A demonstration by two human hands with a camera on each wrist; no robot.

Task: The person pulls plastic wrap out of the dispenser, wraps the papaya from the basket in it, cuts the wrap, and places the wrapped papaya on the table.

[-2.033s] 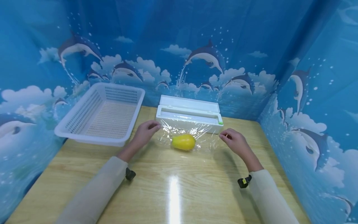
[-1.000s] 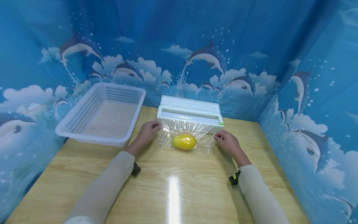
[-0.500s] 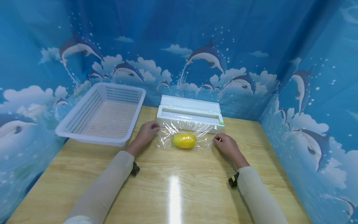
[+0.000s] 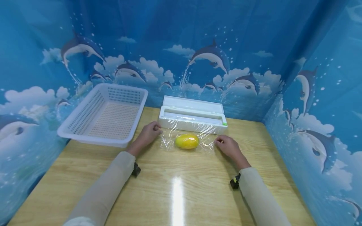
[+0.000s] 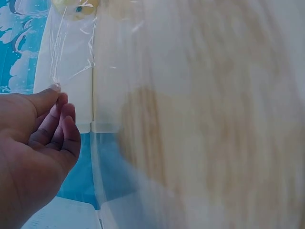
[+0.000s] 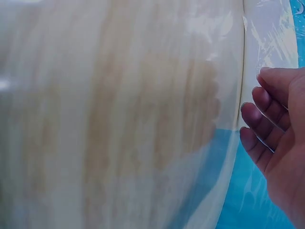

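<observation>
A person's left hand [image 4: 147, 135] pinches one side of a sheet of clear film [image 4: 167, 143] between thumb and forefinger, its other fingers curled toward the palm. Opposite, the right hand [image 4: 229, 146] pinches the other side the same way, its remaining fingers loosely bent and slightly apart. Both forearms, in pale sleeves [image 4: 103, 188], reach forward over the bench [image 4: 147, 194] and angle in toward each other, a small black camera [image 4: 136, 169] at each wrist.

Between the hands, a yellow fruit [image 4: 187, 142] lies on its side amid the shining film; whether the sheet passes fully beneath it cannot be told. Just beyond the fruit, creases in the film climb the front of a long white box [image 4: 192, 124], its lid [image 4: 193, 103] open and tilted back, a green piece [image 4: 224, 123] at its right end. Left of the box stands a white slotted basket [image 4: 90, 139]. Blue curtains [image 4: 169, 31] printed with leaping dolphins and clouds enclose the scene.
</observation>
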